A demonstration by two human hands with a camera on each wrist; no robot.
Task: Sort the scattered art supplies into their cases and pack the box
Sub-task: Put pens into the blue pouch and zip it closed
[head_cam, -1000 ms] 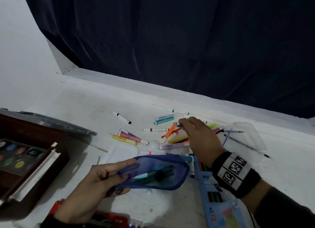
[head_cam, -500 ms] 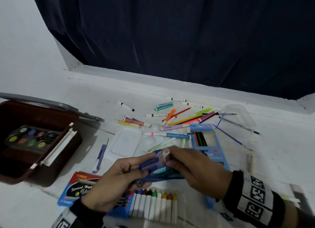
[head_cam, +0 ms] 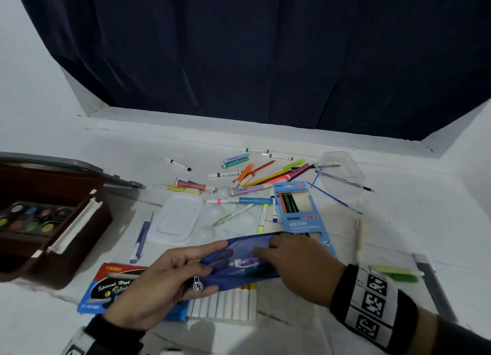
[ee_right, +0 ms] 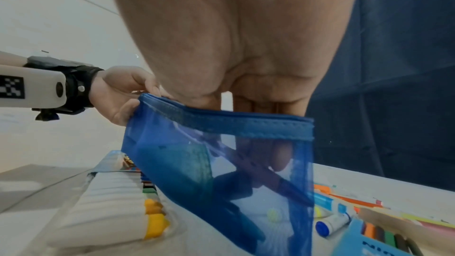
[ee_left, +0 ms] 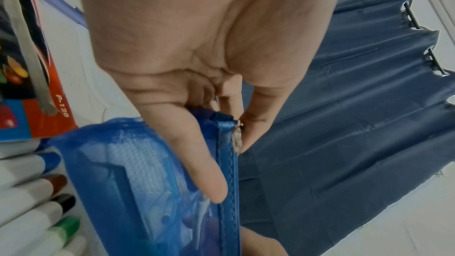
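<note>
Blue pouch (head_cam: 247, 259) up off the table, over the marker pack (head_cam: 223, 304). Left hand (head_cam: 162, 283) pinching the zipper end, thumb along the seam. Right hand (head_cam: 295, 261) reaching fingers (ee_right: 278, 155) into the mouth; whether curled on a pen in there, cannot tell through the mesh. Risk here: mesh sagging, mouth folding shut on the fingers, pens already inside sliding out if the pinch tilts or slips. Count so far: 1 pouch, 1 pencil box (head_cam: 303, 214), 1 paint case (head_cam: 53, 216), 1 clear tub (head_cam: 340, 168), roughly 15 loose pens beyond.
</note>
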